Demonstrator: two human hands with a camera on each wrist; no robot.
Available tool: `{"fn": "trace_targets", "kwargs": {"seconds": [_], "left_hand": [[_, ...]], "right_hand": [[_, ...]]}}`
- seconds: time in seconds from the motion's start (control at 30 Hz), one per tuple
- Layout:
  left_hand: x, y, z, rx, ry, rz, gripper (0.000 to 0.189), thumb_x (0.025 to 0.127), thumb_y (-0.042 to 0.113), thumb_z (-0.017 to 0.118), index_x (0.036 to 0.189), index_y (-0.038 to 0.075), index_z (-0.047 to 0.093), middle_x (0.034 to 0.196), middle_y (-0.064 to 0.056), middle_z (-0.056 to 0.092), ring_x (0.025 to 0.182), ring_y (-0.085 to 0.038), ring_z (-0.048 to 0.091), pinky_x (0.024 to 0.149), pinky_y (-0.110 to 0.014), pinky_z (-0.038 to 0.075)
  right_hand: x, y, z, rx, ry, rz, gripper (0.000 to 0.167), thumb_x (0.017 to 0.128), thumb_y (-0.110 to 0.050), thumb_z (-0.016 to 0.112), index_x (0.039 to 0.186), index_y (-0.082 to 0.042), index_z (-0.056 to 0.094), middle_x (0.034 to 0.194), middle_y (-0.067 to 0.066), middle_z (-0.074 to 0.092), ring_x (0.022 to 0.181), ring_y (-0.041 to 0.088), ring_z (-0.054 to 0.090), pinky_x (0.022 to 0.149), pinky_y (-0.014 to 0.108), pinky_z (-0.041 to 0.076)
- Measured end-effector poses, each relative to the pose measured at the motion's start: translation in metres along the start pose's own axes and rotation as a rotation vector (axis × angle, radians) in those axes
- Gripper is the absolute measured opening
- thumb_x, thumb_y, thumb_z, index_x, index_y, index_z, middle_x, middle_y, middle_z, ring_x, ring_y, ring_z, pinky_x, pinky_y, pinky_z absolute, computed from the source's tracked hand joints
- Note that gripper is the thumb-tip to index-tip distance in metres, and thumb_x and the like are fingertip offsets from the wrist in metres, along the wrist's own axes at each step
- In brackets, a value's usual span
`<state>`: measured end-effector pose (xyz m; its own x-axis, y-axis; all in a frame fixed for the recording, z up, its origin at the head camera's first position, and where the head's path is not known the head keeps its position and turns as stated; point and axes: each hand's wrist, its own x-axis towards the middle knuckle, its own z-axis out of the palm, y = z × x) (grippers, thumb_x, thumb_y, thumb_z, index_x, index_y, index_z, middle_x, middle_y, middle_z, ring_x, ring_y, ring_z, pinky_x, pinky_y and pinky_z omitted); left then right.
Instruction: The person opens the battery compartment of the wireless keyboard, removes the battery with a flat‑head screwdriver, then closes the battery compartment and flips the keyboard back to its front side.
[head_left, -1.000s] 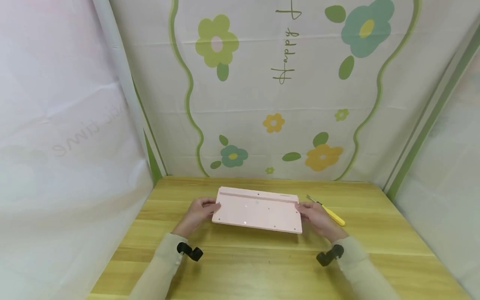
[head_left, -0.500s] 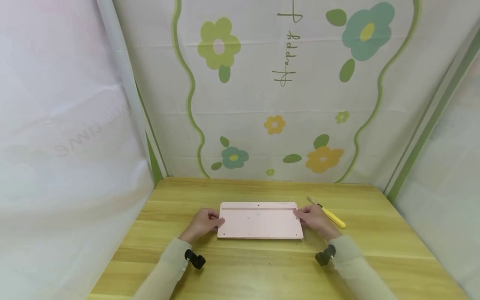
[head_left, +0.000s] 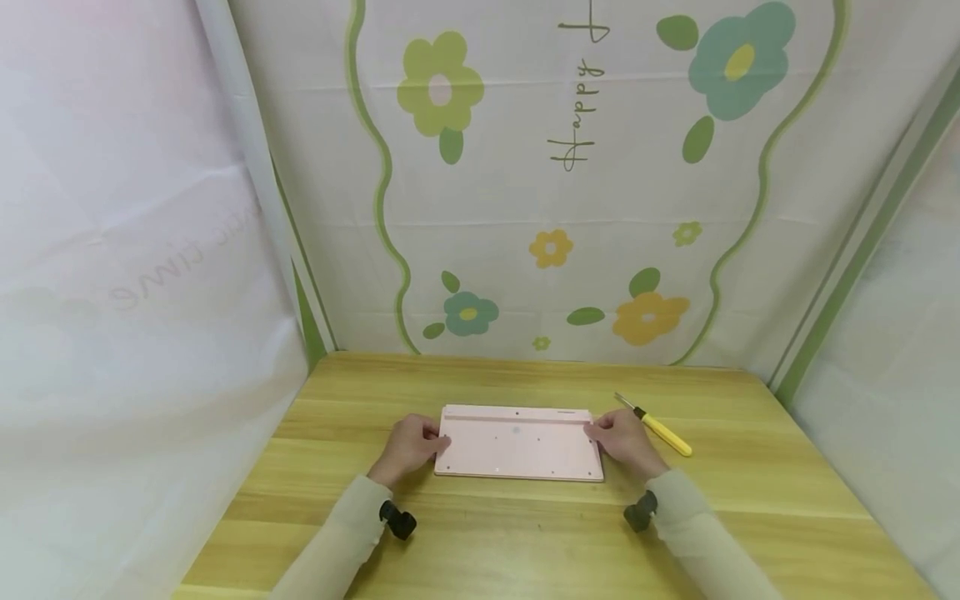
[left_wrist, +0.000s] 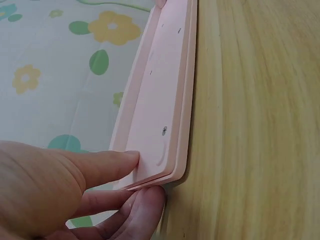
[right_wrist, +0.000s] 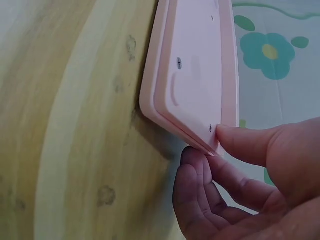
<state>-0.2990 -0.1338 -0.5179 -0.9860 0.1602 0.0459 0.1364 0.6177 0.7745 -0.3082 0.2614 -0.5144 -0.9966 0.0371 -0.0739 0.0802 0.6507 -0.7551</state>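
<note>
A pink keyboard faces underside up, low over the table, with small dark screws dotted across its back and a raised strip along its far edge. My left hand pinches its left end, thumb on the upper face and fingers curled beneath. At the opposite end my right hand grips the same way. In the left wrist view the left thumb presses near a rounded corner. The right wrist view shows the right thumb beside a screw, with a shadow under the keyboard's edge. The key side is hidden.
A yellow-handled screwdriver lies on the wooden table, just right of my right hand, its tip pointing away to the left. A white floral curtain stands behind the table, with more white sheets at both sides.
The keyboard was tilted and held higher a second ago. Both hands have brought it down level and nearer the table, then barely moved over the last half second. The screwdriver has stayed put.
</note>
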Motion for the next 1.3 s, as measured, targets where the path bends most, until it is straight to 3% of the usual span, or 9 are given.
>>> {"fn": "trace_targets", "kwargs": {"seconds": [0.33, 0.63, 0.7, 0.77, 0.83, 0.9, 1.0, 1.1, 1.3], "left_hand": [[-0.001, 0.003, 0.002, 0.092, 0.021, 0.068, 0.031, 0.096, 0.011, 0.077, 0.065, 0.007, 0.073, 0.055, 0.006, 0.055, 0.051, -0.008, 0.041, 0.051, -0.021, 0.034], [-0.002, 0.003, -0.002, 0.080, -0.002, 0.103, 0.032, 0.094, 0.010, 0.077, 0.066, 0.005, 0.063, 0.059, 0.003, 0.047, 0.054, -0.009, 0.039, 0.052, -0.021, 0.031], [-0.001, 0.002, -0.005, 0.077, -0.018, 0.113, 0.028, 0.095, 0.010, 0.076, 0.072, 0.002, 0.062, 0.065, -0.003, 0.052, 0.059, -0.012, 0.044, 0.055, -0.023, 0.035], [-0.001, 0.000, -0.009, 0.068, -0.035, 0.121, 0.017, 0.095, 0.012, 0.077, 0.088, -0.002, 0.069, 0.081, -0.009, 0.066, 0.072, -0.016, 0.059, 0.063, -0.027, 0.050], [-0.002, -0.002, -0.013, 0.051, -0.067, 0.135, 0.028, 0.096, 0.014, 0.077, 0.114, -0.006, 0.071, 0.108, -0.018, 0.074, 0.097, -0.027, 0.070, 0.083, -0.039, 0.062], [-0.002, -0.006, -0.016, 0.039, -0.115, 0.129, 0.053, 0.097, 0.020, 0.077, 0.141, -0.006, 0.060, 0.138, -0.023, 0.068, 0.128, -0.036, 0.066, 0.108, -0.051, 0.057], [-0.002, -0.011, -0.019, 0.050, -0.188, 0.129, 0.079, 0.097, 0.029, 0.079, 0.160, -0.001, 0.041, 0.162, -0.022, 0.049, 0.151, -0.041, 0.046, 0.123, -0.057, 0.041], [0.000, -0.016, -0.019, 0.092, -0.230, 0.133, 0.091, 0.094, 0.036, 0.082, 0.164, 0.003, 0.035, 0.167, -0.019, 0.042, 0.156, -0.040, 0.039, 0.126, -0.058, 0.036], [0.000, -0.024, -0.016, 0.131, -0.248, 0.134, 0.103, 0.088, 0.042, 0.086, 0.167, 0.006, 0.030, 0.170, -0.020, 0.036, 0.158, -0.042, 0.035, 0.127, -0.061, 0.033]], "right_hand": [[0.000, -0.006, 0.002, -0.128, 0.034, -0.043, 0.030, 0.099, -0.018, 0.073, 0.072, -0.004, 0.075, 0.061, -0.003, 0.058, 0.061, 0.013, 0.050, 0.057, 0.024, 0.040], [-0.001, -0.011, -0.002, -0.208, 0.050, -0.123, 0.020, 0.094, -0.013, 0.077, 0.077, -0.002, 0.079, 0.067, 0.001, 0.068, 0.063, 0.014, 0.054, 0.058, 0.026, 0.043], [-0.001, -0.012, -0.005, -0.225, 0.038, -0.154, 0.018, 0.093, -0.013, 0.079, 0.079, -0.001, 0.079, 0.070, 0.004, 0.070, 0.064, 0.015, 0.055, 0.058, 0.026, 0.044], [0.000, -0.012, -0.009, -0.237, 0.023, -0.182, 0.015, 0.091, -0.013, 0.080, 0.085, 0.001, 0.079, 0.076, 0.006, 0.073, 0.068, 0.016, 0.059, 0.062, 0.028, 0.049], [0.001, -0.013, -0.014, -0.247, 0.001, -0.223, 0.018, 0.091, -0.013, 0.081, 0.093, 0.004, 0.077, 0.084, 0.011, 0.074, 0.075, 0.019, 0.062, 0.068, 0.033, 0.055], [0.002, -0.014, -0.019, -0.263, -0.025, -0.265, 0.023, 0.092, -0.013, 0.081, 0.102, 0.007, 0.075, 0.094, 0.016, 0.074, 0.085, 0.023, 0.065, 0.077, 0.040, 0.058], [0.006, -0.016, -0.026, -0.306, -0.079, -0.339, 0.031, 0.093, -0.014, 0.081, 0.114, 0.008, 0.073, 0.108, 0.021, 0.074, 0.098, 0.031, 0.068, 0.088, 0.048, 0.060], [0.011, -0.021, -0.031, -0.359, -0.140, -0.418, 0.035, 0.093, -0.013, 0.081, 0.120, 0.008, 0.072, 0.116, 0.022, 0.074, 0.104, 0.033, 0.070, 0.092, 0.050, 0.061], [0.023, -0.031, -0.032, -0.452, -0.240, -0.571, 0.035, 0.092, -0.011, 0.082, 0.120, 0.007, 0.072, 0.116, 0.020, 0.076, 0.102, 0.029, 0.071, 0.091, 0.047, 0.061]]}}
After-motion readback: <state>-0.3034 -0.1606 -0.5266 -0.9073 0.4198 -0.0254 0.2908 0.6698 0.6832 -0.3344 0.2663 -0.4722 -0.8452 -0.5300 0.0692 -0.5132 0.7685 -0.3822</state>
